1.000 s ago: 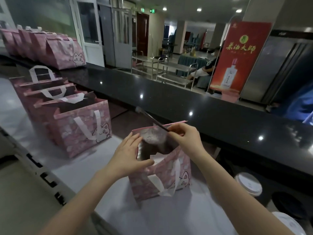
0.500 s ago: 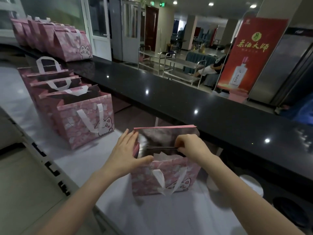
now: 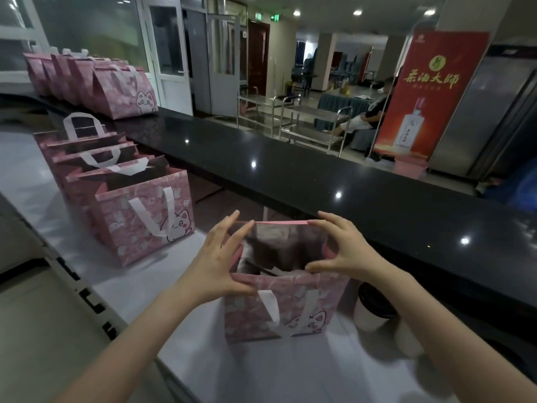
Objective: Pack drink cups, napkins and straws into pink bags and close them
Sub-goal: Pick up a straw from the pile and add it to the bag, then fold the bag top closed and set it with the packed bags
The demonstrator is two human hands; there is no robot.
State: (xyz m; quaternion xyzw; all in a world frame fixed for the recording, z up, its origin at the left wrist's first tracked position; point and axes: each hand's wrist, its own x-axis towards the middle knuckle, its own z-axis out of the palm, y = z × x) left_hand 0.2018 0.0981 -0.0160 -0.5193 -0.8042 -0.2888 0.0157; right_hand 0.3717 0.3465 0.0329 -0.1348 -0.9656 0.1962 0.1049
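Far left, a row of closed bags (image 3: 96,85) stands on the black counter (image 3: 319,181). Below them is a row of open bags (image 3: 139,216) on the white worktop (image 3: 261,373), handles flopped over.

Centre: the pink bag (image 3: 290,312) being worked stands upright on the worktop, near its front edge, with its mouth open. The left hand (image 3: 215,263) spans the left end of the mouth, thumb on the near rim and fingers (image 3: 232,231) on the far rim. The right hand (image 3: 345,251) mirrors it at the right end. On both hands the fingers are spread wide and clamp the two rims between thumb and fingertips, so this is probably the closing step.

Inside are a thin dark straw (image 3: 255,264) and a white napkin (image 3: 287,271). Anything deeper is too blurred to tell.

Handling: the bag looks like thin sheet, light and soft, so it creases easily and will buckle if squeezed mid-panel. Best hold is the stiffer top rims at both ends, pressing evenly, and keeping the bag upright if a drink is inside.

Just right of the bag stands a dark-lidded cup (image 3: 374,309), partly hidden by the right forearm.

Writing: the bags carry a cartoon cat and no legible text. The red banner (image 3: 430,94) at back right reads 茶油大师 in gold above a pictured bottle. The green exit sign (image 3: 266,16) is too small to read.
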